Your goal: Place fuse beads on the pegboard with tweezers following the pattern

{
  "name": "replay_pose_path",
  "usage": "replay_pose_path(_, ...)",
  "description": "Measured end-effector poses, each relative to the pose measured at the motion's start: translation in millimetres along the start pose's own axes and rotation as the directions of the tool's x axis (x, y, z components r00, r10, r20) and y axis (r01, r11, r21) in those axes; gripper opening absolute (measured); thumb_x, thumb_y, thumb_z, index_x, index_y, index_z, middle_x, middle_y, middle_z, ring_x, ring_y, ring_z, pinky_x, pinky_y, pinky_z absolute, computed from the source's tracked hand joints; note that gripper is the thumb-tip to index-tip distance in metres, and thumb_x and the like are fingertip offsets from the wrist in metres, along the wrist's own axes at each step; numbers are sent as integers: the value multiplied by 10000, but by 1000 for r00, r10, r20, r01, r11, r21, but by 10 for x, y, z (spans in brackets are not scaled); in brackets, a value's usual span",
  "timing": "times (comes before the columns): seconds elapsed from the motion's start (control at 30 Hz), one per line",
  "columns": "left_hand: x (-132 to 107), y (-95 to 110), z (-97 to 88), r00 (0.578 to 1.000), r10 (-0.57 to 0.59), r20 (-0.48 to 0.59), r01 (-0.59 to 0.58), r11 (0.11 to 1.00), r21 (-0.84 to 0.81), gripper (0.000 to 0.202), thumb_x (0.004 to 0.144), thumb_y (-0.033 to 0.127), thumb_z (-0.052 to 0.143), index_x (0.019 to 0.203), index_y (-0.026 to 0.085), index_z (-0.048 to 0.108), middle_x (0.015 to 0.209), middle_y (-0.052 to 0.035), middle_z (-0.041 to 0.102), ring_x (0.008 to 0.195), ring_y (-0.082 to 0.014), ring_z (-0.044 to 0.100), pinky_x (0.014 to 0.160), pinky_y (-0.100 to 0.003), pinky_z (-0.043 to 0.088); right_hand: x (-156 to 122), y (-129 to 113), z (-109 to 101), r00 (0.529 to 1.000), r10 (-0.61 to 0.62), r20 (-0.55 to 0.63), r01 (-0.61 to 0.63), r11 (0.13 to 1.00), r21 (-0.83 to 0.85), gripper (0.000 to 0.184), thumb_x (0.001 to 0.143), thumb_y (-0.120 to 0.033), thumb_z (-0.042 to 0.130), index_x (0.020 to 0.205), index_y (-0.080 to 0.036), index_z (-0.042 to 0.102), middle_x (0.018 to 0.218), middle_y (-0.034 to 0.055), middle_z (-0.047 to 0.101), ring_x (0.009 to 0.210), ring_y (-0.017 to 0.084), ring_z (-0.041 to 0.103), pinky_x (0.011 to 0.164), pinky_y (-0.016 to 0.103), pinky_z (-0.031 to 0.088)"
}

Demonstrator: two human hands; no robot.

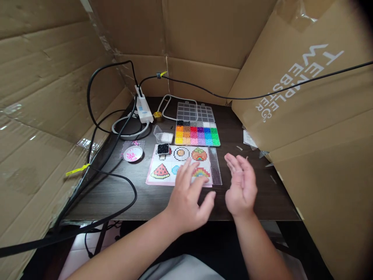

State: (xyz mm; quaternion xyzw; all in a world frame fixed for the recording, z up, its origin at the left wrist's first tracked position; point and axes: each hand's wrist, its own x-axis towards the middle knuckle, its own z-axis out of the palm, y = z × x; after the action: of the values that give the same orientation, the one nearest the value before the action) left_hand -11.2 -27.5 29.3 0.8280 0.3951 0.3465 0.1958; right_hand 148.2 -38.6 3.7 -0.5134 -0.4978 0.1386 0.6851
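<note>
My left hand (189,196) is over the lower edge of a pattern sheet (149,179), fingers apart and holding nothing. It covers part of the sheet's lower row of pixel pictures. My right hand (241,186) is to the right of the sheet, palm turned inward, fingers stretched and empty. A clear pegboard (216,167) shows at the sheet's right edge. On the sheet's top left sits a small box of black beads (163,149). Behind it stands a divided case of coloured beads (197,134) with its clear lid (195,112) folded back.
At left, a white dish (133,154) of pink beads overlaps another pegboard (124,147). A small clear box (166,137) holds white contents. A power strip (144,109) and black cables (90,97) occupy the back left. Cardboard walls (201,35) surround the dark table (113,194).
</note>
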Motion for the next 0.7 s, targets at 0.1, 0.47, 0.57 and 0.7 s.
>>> replay_pose_path(0.1, -15, 112, 39, 947, 234, 220, -244, 969, 23, 362, 843, 343, 570, 1139, 138, 609, 1424, -230, 465, 1436, -382, 328, 1149, -575, 299, 419, -112, -19, 997, -69, -45, 76, 978, 194, 375, 1023, -374, 351, 1323, -224, 518, 1155, 122, 675, 1078, 260, 687, 931, 547, 548)
replay_pose_path(0.47, 110, 165, 358, 680, 469, 563, -612, 786, 85, 739, 877, 648, 456, 1400, 127, 471, 1533, -268, 345, 1476, -407, 228, 1140, -620, 225, 1363, 227, 639, 970, 166, 179, -213, 934, 287, 363, 892, -483, 594, 1026, -150, 650, 829, 66, 712, 610, 120, 626, 595, 279, 540)
replay_pose_path(0.57, 89, 149, 375, 699, 455, 552, -608, 785, 121, 686, 894, 569, 471, 1418, 126, 460, 1527, -262, 363, 1476, -404, 230, 1133, -619, 220, 1251, 397, 669, 974, 150, 167, -193, 940, 280, 343, 890, -454, 607, 1043, -150, 653, 850, 74, 728, 642, 135, 639, 632, 307, 553)
replay_pose_path(0.7, 67, 141, 408, 721, 427, 545, -573, 810, 124, 620, 899, 486, 481, 1413, 139, 471, 1537, -247, 358, 1482, -394, 221, 1130, -614, 220, 1131, 560, 595, 965, 174, 195, -226, 931, 288, 318, 921, -442, 561, 1070, -173, 642, 845, 53, 714, 593, 129, 634, 623, 325, 555)
